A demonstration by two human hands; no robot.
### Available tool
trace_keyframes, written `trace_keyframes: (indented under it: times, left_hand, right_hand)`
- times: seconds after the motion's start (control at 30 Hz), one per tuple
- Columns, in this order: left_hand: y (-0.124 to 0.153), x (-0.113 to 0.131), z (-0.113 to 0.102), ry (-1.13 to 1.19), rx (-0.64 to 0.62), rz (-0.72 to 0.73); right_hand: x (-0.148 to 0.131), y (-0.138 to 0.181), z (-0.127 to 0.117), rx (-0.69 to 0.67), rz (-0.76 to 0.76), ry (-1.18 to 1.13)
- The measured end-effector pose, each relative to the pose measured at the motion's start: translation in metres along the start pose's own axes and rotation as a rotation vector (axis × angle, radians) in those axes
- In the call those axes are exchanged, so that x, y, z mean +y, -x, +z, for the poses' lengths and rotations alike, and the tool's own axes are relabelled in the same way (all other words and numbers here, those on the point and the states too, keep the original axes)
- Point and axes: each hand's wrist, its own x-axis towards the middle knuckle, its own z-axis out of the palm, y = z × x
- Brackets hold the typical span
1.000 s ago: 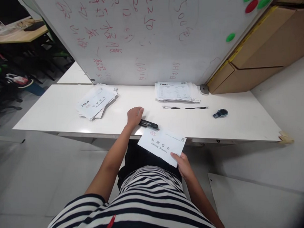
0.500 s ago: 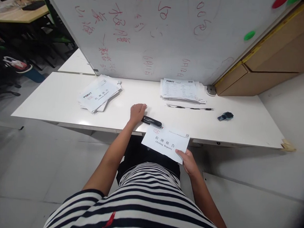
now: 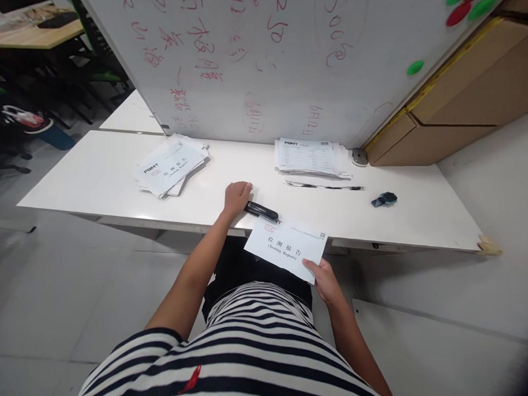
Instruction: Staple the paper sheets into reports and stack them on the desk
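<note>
My left hand (image 3: 237, 199) is closed at the rear end of a black stapler (image 3: 262, 211), which lies near the table's front edge. The stapler's front end meets the top left corner of a white paper report (image 3: 284, 244) marked "Testing Report" with a red stamp. My right hand (image 3: 326, 279) grips that report at its lower right corner, thumb on top and fingers hidden underneath. Most of the report hangs out past the table's edge.
On the white table (image 3: 86, 183) lie a left stack of reports (image 3: 172, 166), a right stack of papers (image 3: 309, 157), a thin black-and-white strip (image 3: 325, 186) and a dark wristwatch (image 3: 384, 199). A whiteboard (image 3: 234, 64) rises behind; cardboard boxes (image 3: 448, 138) stand at the right.
The view has shifted slightly. Both hands, the stapler and the report keep the same positions relative to each other.
</note>
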Motion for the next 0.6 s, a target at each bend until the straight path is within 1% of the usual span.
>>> trace_keyframes:
  times: [0.17, 0.23, 0.3, 0.37, 0.47, 0.6]
  left_hand:
    - [0.000, 0.007, -0.004, 0.085, -0.040, -0.079]
    - [0.004, 0.014, -0.005, 0.148, -0.100, -0.093]
    - [0.011, 0.022, -0.006, 0.176, -0.180, -0.038]
    - [0.019, 0.028, -0.005, 0.162, -0.227, 0.032]
    - [0.026, 0.034, -0.004, 0.139, -0.218, 0.038]
    - [0.028, 0.034, -0.003, 0.155, -0.215, -0.005]
  right_hand:
    - [-0.002, 0.003, 0.002, 0.002, -0.026, 0.003]
    - [-0.002, 0.002, 0.004, 0.005, -0.027, 0.004]
    - [-0.002, 0.000, 0.005, 0.026, -0.033, 0.005]
    - [-0.004, -0.002, 0.005, 0.068, -0.062, 0.001]
    - [-0.011, -0.007, -0.001, 0.139, -0.128, 0.016]
    - [-0.025, -0.010, -0.017, 0.180, -0.152, 0.137]
